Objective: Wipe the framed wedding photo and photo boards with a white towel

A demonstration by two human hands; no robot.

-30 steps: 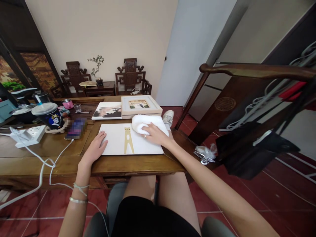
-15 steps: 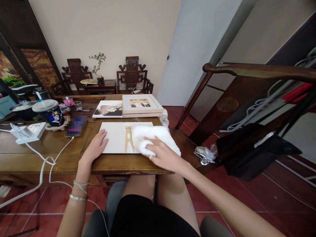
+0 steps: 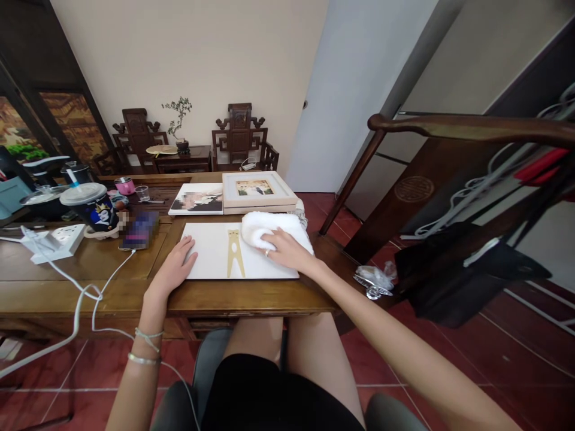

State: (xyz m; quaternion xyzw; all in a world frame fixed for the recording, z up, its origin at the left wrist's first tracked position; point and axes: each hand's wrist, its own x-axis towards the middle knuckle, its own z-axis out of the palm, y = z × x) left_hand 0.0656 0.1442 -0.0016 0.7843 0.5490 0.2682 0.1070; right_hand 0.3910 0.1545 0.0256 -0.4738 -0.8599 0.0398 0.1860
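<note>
A white rectangular board (image 3: 207, 254) lies flat near the front edge of the wooden table, with a tan, cat-headed, two-legged shape (image 3: 234, 254) at its middle. My left hand (image 3: 179, 260) rests over the board's left edge, fingers stretched out and holding nothing. With my right hand (image 3: 287, 248) I grip a fluffy white cloth (image 3: 281, 224), bunched under the fingers. The cloth covers the board's upper right part and reaches past its far edge. Part of the board beneath it is hidden.
Behind the board lie a photo panel (image 3: 196, 199) and a framed picture (image 3: 258, 190). To the left are a phone (image 3: 139, 230), a lidded cup (image 3: 92, 206), a power strip (image 3: 58, 239) and white cables. A wooden chair (image 3: 413, 188) with a black bag stands at right.
My right hand has slid the white cloth away from me, toward the board's far edge, uncovering the board's lower right part. My left hand has stayed in place.
</note>
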